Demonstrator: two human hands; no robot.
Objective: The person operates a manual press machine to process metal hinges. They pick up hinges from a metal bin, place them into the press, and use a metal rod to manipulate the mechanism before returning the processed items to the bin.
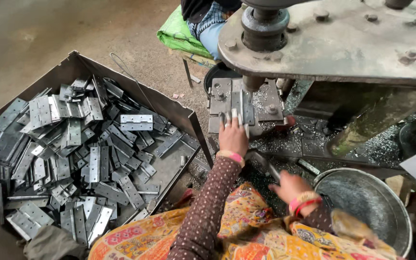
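Observation:
My left hand reaches forward and presses a grey metal hinge onto the die plate under the punch of a heavy press machine. Its fingers are closed on the hinge's near edge. My right hand hovers lower right, fingers loosely spread, holding nothing, just left of a round metal pan. Metal shavings cover the press bed around the die.
A large open metal tray on the left holds several loose steel hinges. Another person sits behind the press on a green sack. The bare concrete floor lies at upper left. A thin wire leans on the tray.

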